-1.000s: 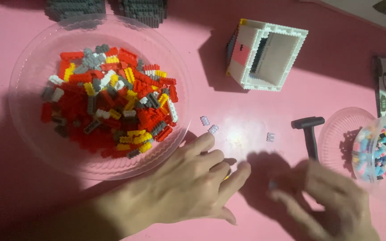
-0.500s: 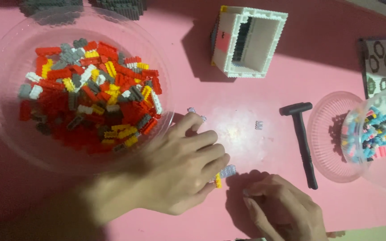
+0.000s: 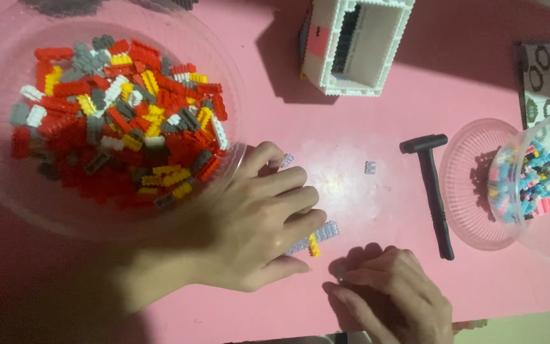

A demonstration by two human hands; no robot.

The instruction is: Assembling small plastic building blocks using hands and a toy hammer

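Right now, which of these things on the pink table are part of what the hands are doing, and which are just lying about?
In hand:
- left hand over the small lilac-and-yellow brick strip
- right hand pressed on the table beside it

Lying about:
- big bowl of red, yellow and grey bricks
- white box build
- black hammer
- loose lilac brick
- small bowl of mixed bricks

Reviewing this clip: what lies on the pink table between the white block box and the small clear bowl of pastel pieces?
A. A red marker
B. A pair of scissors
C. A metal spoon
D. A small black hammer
D. A small black hammer lies flat on the pink table, its head towards the white block box and its handle running beside the small clear bowl; neither hand touches it.
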